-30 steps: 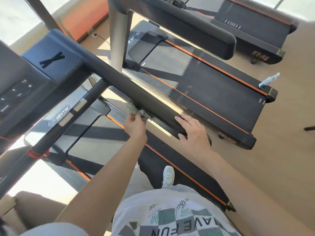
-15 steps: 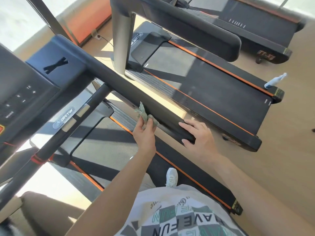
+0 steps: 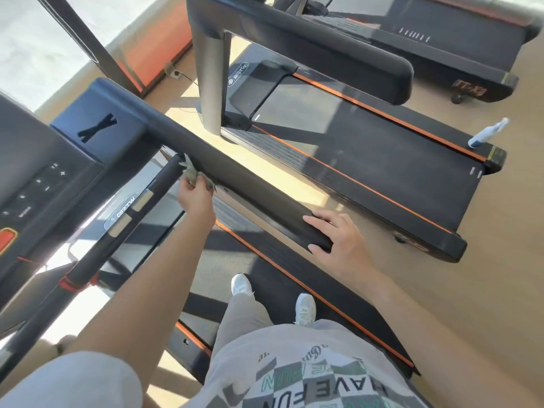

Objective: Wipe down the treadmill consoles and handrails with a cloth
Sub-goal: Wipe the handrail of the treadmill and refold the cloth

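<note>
— Where's the cloth (image 3: pixel 190 171)?
— Bunched in the left hand (image 3: pixel 196 199), fingers curled round it, against the rail (image 3: pixel 253 187) close to the console (image 3: pixel 44 160).
— The right hand (image 3: pixel 343 238)?
— Fingers straight, resting on that rail's free end.

Left hand (image 3: pixel 195 199) grips crumpled cloth (image 3: pixel 190 171) against near side of handrail (image 3: pixel 253 185). Right hand (image 3: pixel 340 235) rests on handrail end, fingers extended. Spray bottle (image 3: pixel 486 133) on rear of adjacent treadmill (image 3: pixel 368 160).
</note>
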`<control>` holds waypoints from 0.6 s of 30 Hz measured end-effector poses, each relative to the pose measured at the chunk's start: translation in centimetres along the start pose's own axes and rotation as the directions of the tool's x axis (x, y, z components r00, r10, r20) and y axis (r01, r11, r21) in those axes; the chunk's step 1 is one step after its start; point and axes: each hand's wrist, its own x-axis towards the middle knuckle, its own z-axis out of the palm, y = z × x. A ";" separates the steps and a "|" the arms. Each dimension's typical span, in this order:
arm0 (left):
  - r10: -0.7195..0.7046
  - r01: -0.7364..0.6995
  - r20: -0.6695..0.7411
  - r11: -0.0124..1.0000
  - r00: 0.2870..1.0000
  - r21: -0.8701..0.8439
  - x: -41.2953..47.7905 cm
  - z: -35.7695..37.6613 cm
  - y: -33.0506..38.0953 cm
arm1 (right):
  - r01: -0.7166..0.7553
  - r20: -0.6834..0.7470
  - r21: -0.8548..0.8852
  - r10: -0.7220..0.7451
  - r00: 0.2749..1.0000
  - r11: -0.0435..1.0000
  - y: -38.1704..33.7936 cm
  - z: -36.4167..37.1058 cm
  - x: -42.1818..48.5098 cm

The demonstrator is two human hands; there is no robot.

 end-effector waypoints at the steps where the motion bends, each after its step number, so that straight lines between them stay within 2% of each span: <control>1: 0.000 0.000 -0.009 1.000 1.000 0.006 0.1 0.1 0.1 | -0.002 0.003 0.008 0.002 1.000 1.000 0.1 0.0 0.0; 5: -0.062 0.062 0.015 0.997 0.998 0.041 -2.6 0.7 -2.2 | -0.010 0.020 0.029 0.010 1.000 1.000 0.3 0.0 0.1; 11: -0.252 0.250 0.195 0.968 0.948 0.039 -9.9 0.8 -8.7 | 0.000 0.047 0.056 -0.002 0.999 0.998 0.6 -0.1 0.1; 18: -0.296 0.300 0.348 0.953 0.890 0.045 -16.6 0.8 -12.1 | 0.020 0.108 0.159 -0.038 0.993 0.987 1.7 -0.8 0.6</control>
